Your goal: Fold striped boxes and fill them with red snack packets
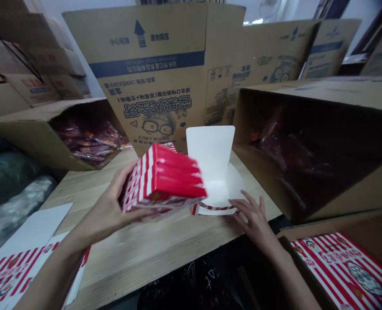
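My left hand grips a red-and-white striped box and holds it tilted above the wooden table; the box is blurred by motion. Beside it on the table stands a second striped box, open, with its white lid flap upright. My right hand lies against that open box's front right corner, fingers stretched out and touching it.
Large cardboard cartons surround the table: one upright behind, one on its side at left with red packets, one at right. Flat striped box blanks lie at the lower left. A carton with finished striped boxes sits lower right.
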Available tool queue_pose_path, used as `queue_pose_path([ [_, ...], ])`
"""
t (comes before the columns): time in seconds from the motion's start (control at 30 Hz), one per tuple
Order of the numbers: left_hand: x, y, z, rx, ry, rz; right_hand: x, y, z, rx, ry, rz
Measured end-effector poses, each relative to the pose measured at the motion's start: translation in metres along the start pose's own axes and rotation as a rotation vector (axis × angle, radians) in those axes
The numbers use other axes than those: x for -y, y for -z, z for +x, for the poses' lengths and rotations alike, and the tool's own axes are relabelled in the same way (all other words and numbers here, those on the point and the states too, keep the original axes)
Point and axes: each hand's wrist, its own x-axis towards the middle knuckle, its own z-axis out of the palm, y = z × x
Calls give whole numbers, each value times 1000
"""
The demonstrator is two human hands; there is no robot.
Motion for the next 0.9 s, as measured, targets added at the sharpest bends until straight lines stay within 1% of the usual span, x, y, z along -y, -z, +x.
queue_pose_path([
  [0.03, -20, -11, 24, -23, -70, -122, 0, -5, 1, 22, 13, 18],
  [0.1, -50, -44, 71, 6, -199, -317, 5, -12, 4, 49, 20, 52],
  [0.13, -59, -64, 93, 43, -254, -373, 9, -14, 5, 51, 11, 59],
  [0.17, -63, -84, 112, 92, -299, -397, 12, -16, 5, 50, -3, 62],
  [0.2, -62, -104, 129, 144, -332, -401, 15, -16, 6, 48, -16, 63],
  [0.27, -51, -138, 153, 235, -342, -361, 18, -15, 7, 47, -33, 67],
  [0.3, -42, -151, 161, 273, -322, -333, 19, -14, 7, 48, -34, 71],
  [0.37, -21, -167, 168, 337, -244, -294, 18, -12, 9, 53, -32, 85],
  [0.47, 3, -173, 170, 403, -124, -292, 17, -12, 14, 59, -37, 92],
  [0.53, 12, -171, 173, 435, -91, -260, 17, -12, 18, 58, -48, 82],
  [0.73, 20, -157, 191, 666, -159, -13, 16, -7, 26, 36, -163, 87],
  [0.9, 21, -147, 199, 716, -177, 139, 16, -6, 28, 18, -186, 96],
])
